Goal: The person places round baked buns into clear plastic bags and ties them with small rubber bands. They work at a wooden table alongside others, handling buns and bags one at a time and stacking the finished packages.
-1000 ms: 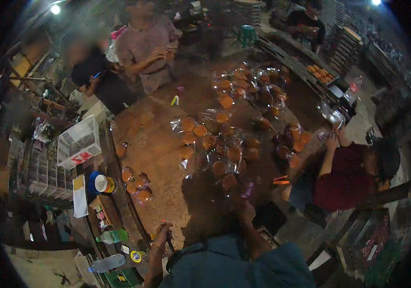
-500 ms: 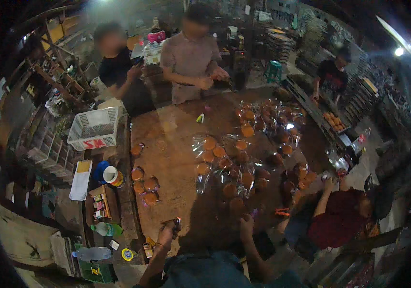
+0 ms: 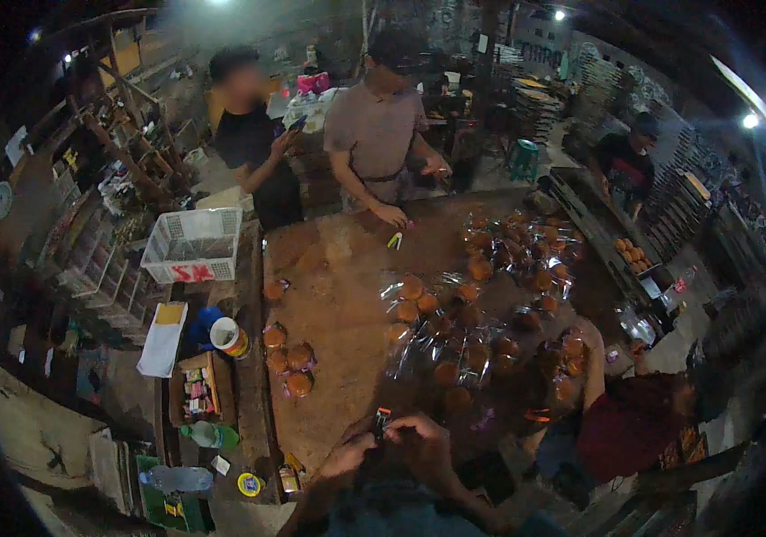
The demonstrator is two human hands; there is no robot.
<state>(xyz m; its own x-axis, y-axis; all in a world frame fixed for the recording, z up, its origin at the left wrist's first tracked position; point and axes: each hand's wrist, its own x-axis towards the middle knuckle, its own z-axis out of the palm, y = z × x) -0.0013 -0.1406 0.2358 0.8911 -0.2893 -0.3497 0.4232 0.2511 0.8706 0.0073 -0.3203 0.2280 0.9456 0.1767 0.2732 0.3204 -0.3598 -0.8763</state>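
1. Dim workshop; long brown table (image 3: pixel 338 295) strewn with round buns in clear wrappers (image 3: pixel 454 331).
2. Left hand (image 3: pixel 347 452) and right hand (image 3: pixel 419 443) held close together at the near table edge, both pinching a small dark object (image 3: pixel 382 419).
3. White crate (image 3: pixel 193 246) at the table's left; a person in a grey shirt (image 3: pixel 374 134) stands opposite.

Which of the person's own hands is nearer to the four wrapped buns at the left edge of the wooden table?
Left. The left hand is just below and right of the four wrapped buns, apart from them. The right hand is farther right, beside the left hand, both meeting at a small dark object.
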